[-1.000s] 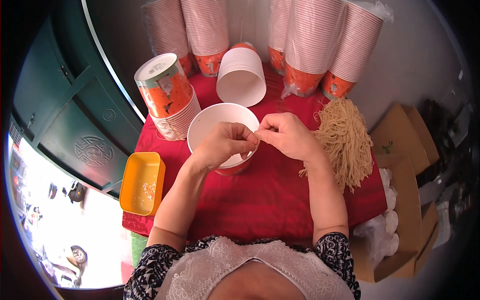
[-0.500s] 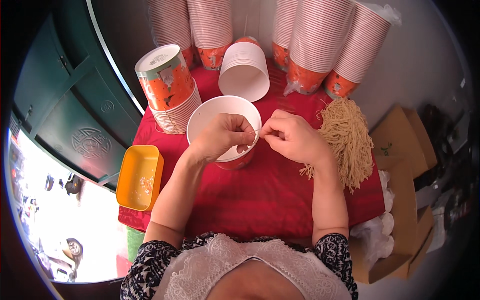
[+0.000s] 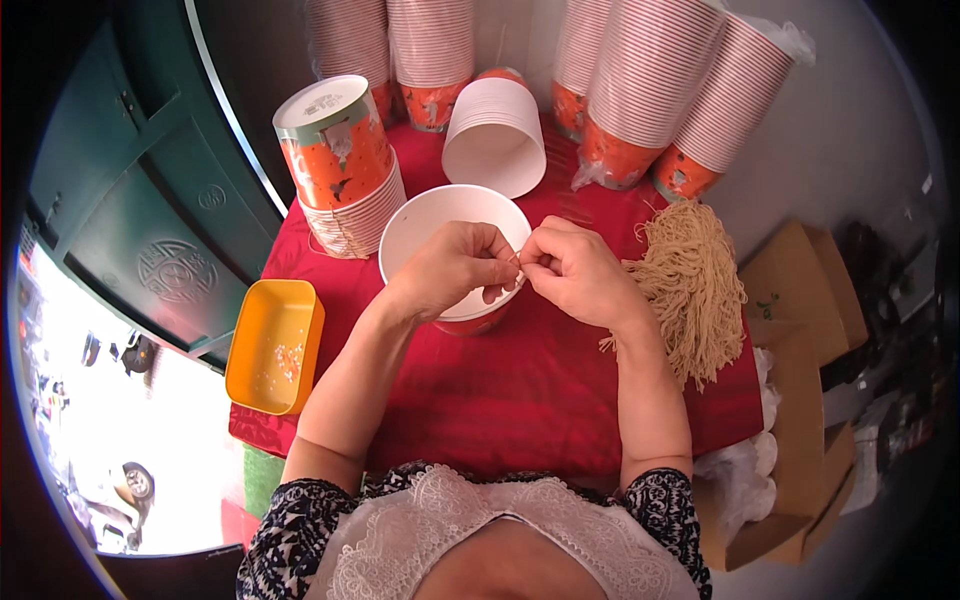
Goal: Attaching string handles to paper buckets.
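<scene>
A paper bucket [image 3: 412, 226], white inside and red outside, stands on the red-covered table with its mouth up. Over its right-hand rim my left hand [image 3: 452, 268] and my right hand [image 3: 578, 266] come together, fingertips almost touching. Both pinch a thin strand; most of it is hidden by the fingers. To the right of my right hand lies a bundle of beige string [image 3: 694, 290]. Upside down at the left is a stack of nested orange buckets [image 3: 340, 165], with string hanging at its lower rims. The bucket's near side is partly covered by my left hand.
A yellow plastic tub [image 3: 274, 308] with small bits in it sits at the table's left edge. White-mouthed buckets [image 3: 493, 155] lie on their side behind. Tall wrapped bucket stacks [image 3: 652, 85] line the back. Cardboard boxes [image 3: 795, 400] stand at the right, a green door [image 3: 150, 240] at the left.
My fingertips have drawn closer together, so the strand that showed between them is now mostly hidden. The whole view has shifted slightly; the bucket stays in place.
</scene>
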A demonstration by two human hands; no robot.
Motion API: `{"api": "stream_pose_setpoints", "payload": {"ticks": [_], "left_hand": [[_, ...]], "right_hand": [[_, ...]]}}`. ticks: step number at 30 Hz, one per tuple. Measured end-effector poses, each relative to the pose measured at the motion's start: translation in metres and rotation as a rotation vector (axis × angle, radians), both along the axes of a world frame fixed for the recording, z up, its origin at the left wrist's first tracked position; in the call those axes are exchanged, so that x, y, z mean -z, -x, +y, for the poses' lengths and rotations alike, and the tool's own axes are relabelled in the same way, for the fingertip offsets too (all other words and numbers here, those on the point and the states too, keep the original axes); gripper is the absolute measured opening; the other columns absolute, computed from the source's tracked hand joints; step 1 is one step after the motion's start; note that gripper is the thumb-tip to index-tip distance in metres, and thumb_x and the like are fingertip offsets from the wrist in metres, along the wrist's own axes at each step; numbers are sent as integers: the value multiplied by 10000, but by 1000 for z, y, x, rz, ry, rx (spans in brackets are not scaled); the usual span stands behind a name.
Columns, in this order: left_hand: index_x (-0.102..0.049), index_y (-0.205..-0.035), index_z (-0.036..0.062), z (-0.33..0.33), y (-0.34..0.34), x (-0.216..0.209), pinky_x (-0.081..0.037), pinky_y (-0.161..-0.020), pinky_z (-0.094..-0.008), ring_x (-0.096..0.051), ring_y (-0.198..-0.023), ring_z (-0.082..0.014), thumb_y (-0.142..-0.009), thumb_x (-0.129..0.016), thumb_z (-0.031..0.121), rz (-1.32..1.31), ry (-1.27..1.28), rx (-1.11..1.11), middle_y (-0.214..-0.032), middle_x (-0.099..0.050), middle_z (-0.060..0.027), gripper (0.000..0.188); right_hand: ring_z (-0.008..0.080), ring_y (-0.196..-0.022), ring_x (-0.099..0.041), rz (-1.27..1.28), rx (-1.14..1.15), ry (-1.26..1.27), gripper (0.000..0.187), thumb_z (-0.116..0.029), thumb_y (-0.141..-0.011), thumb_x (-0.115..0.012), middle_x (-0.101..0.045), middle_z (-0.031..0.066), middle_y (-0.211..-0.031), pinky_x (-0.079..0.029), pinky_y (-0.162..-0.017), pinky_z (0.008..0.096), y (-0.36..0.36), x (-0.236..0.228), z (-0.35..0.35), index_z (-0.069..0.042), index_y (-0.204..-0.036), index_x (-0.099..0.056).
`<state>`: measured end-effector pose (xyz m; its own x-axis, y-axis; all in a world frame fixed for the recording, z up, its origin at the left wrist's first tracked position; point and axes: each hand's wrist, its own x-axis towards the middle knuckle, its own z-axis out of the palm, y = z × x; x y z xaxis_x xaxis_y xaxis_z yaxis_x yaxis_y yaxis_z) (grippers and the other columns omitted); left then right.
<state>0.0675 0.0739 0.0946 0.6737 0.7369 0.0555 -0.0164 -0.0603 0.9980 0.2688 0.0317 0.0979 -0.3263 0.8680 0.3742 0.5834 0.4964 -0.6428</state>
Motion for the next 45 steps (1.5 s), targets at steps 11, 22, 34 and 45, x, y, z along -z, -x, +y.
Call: {"api": "stream_pose_setpoints", "payload": {"ticks": [11,22,34,45], "left_hand": [[-629,-814,-17,4,3,3,-470,-660,-256,-586,-703,-124,-808,-675,2,24,-28,-63,-763,-640,-63,50],[-636,-819,10,1,-4,11,-476,-669,-285,-576,-726,-109,-829,-699,44,106,-228,-94,-773,-649,-37,72],[-598,-879,-2,-14,-20,23,-523,-638,-397,-664,-723,-328,-821,-689,25,388,-965,-437,-848,-660,-162,112],[-594,-925,3,-8,-19,23,-535,-666,-408,-684,-756,-364,-848,-677,29,317,-943,-403,-817,-683,-184,116]], "right_hand": [[243,-724,-617,20,-79,67,67,-42,-815,-691,-603,114,-835,-489,-661,360,6,-8,-7,8,-846,-658],[320,-774,-625,-32,23,-114,106,-46,-857,-635,-606,151,-841,-496,-708,416,0,4,5,19,-917,-693],[257,-755,-615,-21,15,-58,138,-6,-835,-644,-614,127,-826,-484,-675,360,-7,17,20,28,-956,-700],[285,-865,-674,138,-110,145,230,-59,-914,-562,-686,185,-914,-514,-781,381,-9,21,24,6,-1102,-679]]}}
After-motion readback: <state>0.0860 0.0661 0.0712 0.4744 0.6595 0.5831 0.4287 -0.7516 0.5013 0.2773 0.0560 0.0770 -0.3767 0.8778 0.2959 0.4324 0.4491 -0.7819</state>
